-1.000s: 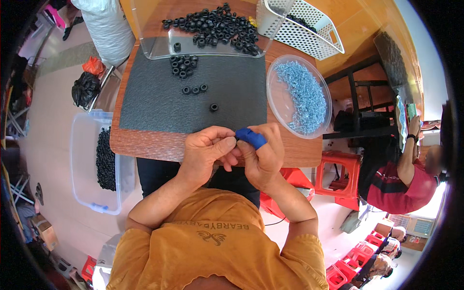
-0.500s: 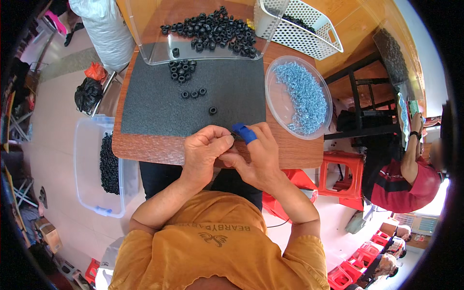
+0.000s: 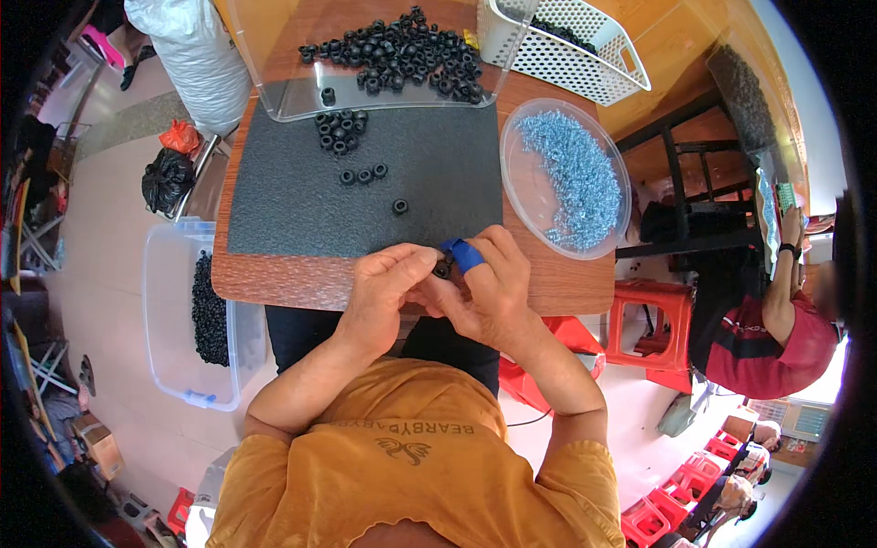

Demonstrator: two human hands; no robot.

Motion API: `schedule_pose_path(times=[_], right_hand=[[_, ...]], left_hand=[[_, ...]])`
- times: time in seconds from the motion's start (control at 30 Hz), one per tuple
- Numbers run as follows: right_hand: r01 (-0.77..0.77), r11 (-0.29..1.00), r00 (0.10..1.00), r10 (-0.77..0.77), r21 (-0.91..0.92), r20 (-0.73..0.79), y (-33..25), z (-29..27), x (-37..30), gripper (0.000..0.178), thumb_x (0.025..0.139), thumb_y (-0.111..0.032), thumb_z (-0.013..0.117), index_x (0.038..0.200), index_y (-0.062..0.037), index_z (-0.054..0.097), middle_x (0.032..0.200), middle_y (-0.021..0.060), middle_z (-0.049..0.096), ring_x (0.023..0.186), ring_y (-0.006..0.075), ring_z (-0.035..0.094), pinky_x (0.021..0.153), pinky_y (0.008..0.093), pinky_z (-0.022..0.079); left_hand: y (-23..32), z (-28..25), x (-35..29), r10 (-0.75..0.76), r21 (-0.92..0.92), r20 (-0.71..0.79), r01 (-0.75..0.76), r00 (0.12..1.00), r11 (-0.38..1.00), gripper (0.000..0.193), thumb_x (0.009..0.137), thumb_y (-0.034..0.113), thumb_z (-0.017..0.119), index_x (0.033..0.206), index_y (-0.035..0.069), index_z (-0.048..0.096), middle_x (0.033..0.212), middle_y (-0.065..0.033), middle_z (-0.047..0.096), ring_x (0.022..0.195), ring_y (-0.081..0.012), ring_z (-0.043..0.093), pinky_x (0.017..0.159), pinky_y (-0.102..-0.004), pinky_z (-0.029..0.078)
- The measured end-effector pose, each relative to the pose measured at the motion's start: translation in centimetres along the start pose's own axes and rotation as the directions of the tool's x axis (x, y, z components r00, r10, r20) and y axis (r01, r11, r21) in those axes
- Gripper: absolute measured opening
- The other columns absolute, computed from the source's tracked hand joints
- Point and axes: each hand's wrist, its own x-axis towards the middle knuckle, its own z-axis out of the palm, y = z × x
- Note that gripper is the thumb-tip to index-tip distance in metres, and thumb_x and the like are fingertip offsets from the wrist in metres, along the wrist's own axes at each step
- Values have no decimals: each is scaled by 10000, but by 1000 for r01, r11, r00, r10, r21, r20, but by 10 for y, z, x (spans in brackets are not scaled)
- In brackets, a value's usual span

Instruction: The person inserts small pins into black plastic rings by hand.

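Holding a black ring [image 3: 443,269] — left fingers [image 3: 414,265], right fingers [image 3: 491,254].

A reddish-brown wood-grain table [image 3: 274,279] with rounded near corners carries a dark grey textured mat [image 3: 292,205], which leaves a bare strip along the near edge. On the mat lie black ring-shaped pieces [image 3: 340,132]: a cluster toward the far side, then 3 in a row, then 1 alone nearer the person. A clear plastic tray [image 3: 370,100], overlapping the mat's far part, bears a heap of similar pieces. A white perforated basket [image 3: 585,75] stands at the far right; nearer, beside the mat, rests a round clear dish [image 3: 530,187] of tiny pale-blue pieces [image 3: 583,187].
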Motion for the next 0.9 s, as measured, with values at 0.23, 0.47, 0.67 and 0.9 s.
schedule_pose_path(times=[0.23, 0.47, 0.67, 0.9], right_hand=[[19, 1000, 997, -18, -24, 69, 0, -6, -1, 326, 568, -26, 715, 839, 68, 560, 712, 135, 531, 607, 287, 470, 500, 366, 387], [107, 994, 993, -107, 2, 46, 6, -5, -2, 312, 548, -25, 699, 799, 72, 540, 704, 149, 506, 601, 297, 451, 492, 382, 358], [223, 974, 975, -223, -33, 12, 6, -6, 3, 297, 515, -62, 656, 563, -59, 363, 605, 121, 392, 579, 275, 386, 502, 393, 276], [287, 957, 958, -288, -43, -7, 12, -3, 3, 291, 537, -74, 640, 549, -69, 350, 588, 108, 377, 572, 265, 371, 502, 386, 274]], left_hand=[[-3, -3, -6, 32, 264, 69, -49, 997, 963, 275, 923, 203, 520, 1002, -48, 601, 780, -94, 644, 638, -129, 599, 593, -245, 490], [-4, 9, -9, 130, 322, 32, -133, 991, 937, 284, 939, 208, 500, 976, -51, 609, 714, -64, 610, 598, -93, 560, 551, -212, 464], [-2, 13, -9, 132, 316, 51, -141, 990, 938, 279, 939, 207, 494, 945, -48, 610, 695, -60, 599, 551, -85, 516, 507, -209, 432], [2, 7, -6, 48, 310, 73, -69, 996, 948, 289, 944, 223, 491, 935, -43, 603, 714, -56, 597, 570, -86, 520, 518, -207, 436]])
